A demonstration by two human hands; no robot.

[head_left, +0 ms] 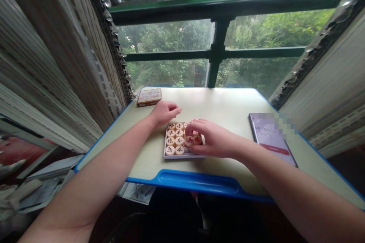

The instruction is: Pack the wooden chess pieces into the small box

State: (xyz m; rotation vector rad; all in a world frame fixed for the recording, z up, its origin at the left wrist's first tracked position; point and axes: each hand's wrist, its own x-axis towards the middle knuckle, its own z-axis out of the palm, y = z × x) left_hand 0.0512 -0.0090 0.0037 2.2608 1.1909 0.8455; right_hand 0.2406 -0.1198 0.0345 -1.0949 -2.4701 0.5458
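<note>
Right grip [213, 140] curled over wooden xiangqi pieces [189, 141], pinch unclear, left grip [165, 113] relaxed, empty, beside the tray [178, 157]

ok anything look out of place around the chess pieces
One red-marked xiangqi piece looks out of line: it appears to sit past the far edge of the tray, just beyond the right hand, while the black-marked pieces lie in neat rows.
</note>
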